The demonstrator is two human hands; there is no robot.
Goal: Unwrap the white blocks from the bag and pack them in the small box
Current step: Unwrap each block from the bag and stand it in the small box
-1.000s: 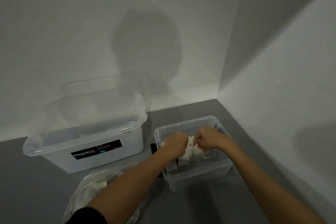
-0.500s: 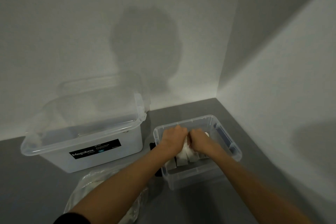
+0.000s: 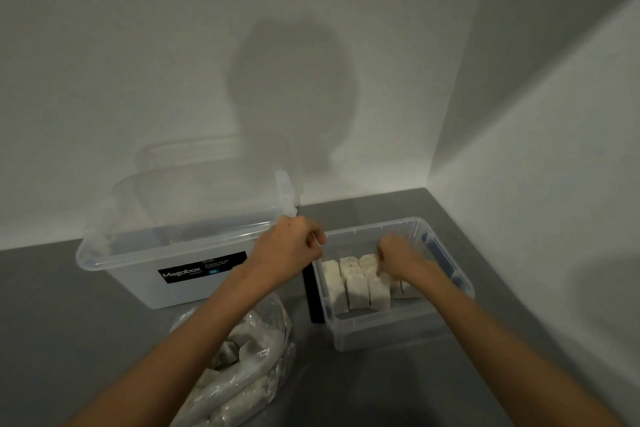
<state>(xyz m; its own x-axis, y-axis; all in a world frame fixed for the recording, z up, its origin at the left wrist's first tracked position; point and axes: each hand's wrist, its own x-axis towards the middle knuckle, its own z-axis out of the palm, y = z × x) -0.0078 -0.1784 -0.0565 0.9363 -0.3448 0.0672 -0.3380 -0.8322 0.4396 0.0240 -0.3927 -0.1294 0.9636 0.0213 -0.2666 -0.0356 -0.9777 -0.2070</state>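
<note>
The left hand (image 3: 291, 250) has pulled back to the left rim of the small box (image 3: 381, 333), fingers curled on I cannot tell what, while the right hand (image 3: 398, 262) still grips the white blocks (image 3: 356, 282) inside, and more wait in the bag (image 3: 242, 367).

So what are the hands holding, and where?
The right hand seems to grip a block in the box by its top end. The left hand is curled; whether it pinches anything cannot be told.
</note>
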